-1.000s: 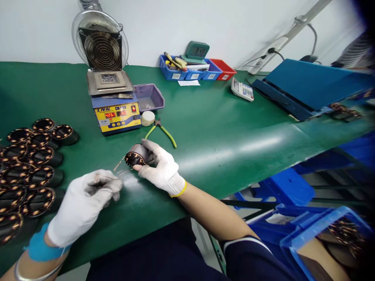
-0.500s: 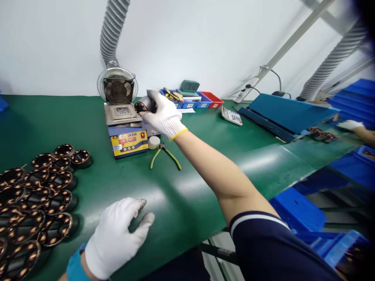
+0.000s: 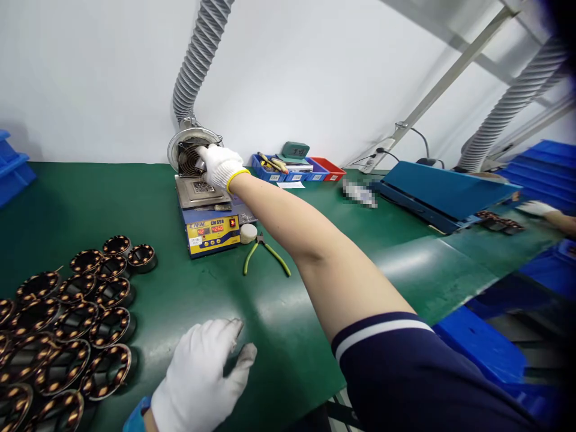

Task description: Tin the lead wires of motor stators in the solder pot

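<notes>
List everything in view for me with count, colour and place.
Table: one, green, throughout
Wound rings: over a dozen, black and copper, mostly left
Display unit: one, yellow and blue, left of centre
Fan: one, dark, behind the unit
Held part: one, greyish, mostly hidden, before the fan
Hoses: at least two, grey, above fan and far right
Pliers: one pair, green-handled, beside the unit
Round block: one, off-white, beside the unit
Small bins: three blue, one red, at the back
Clock: one, green, above the bins
Panel: one, blue, right
Crates: several, blue, both edges
Co-worker's hand: one, white-gloved, far right
Left hand: one, white-gloved, lower middle
Right hand: one, white-gloved, by the fan
</notes>
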The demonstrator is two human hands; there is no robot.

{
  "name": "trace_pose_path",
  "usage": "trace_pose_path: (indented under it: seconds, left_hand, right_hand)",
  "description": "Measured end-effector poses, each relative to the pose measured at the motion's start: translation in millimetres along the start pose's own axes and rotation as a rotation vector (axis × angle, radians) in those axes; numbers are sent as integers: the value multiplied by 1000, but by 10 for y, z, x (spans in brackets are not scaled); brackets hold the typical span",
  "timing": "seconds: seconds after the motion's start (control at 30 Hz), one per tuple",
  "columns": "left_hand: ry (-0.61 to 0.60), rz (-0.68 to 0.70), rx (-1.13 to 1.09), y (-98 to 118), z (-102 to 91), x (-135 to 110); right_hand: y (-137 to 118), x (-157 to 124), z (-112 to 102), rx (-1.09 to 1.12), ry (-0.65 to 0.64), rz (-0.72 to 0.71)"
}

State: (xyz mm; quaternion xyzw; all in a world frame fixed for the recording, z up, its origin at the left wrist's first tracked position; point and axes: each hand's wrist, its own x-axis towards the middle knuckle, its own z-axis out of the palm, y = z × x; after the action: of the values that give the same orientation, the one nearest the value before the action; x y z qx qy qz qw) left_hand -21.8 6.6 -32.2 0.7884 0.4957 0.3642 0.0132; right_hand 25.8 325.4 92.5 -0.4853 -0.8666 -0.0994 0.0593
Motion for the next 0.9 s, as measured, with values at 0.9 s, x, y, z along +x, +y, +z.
trace_pose_path:
  seconds: [0.9]
  left_hand:
    - [118, -413, -243, -153, 9, 66]
  right_hand:
    - [0, -611, -380, 409, 136, 20]
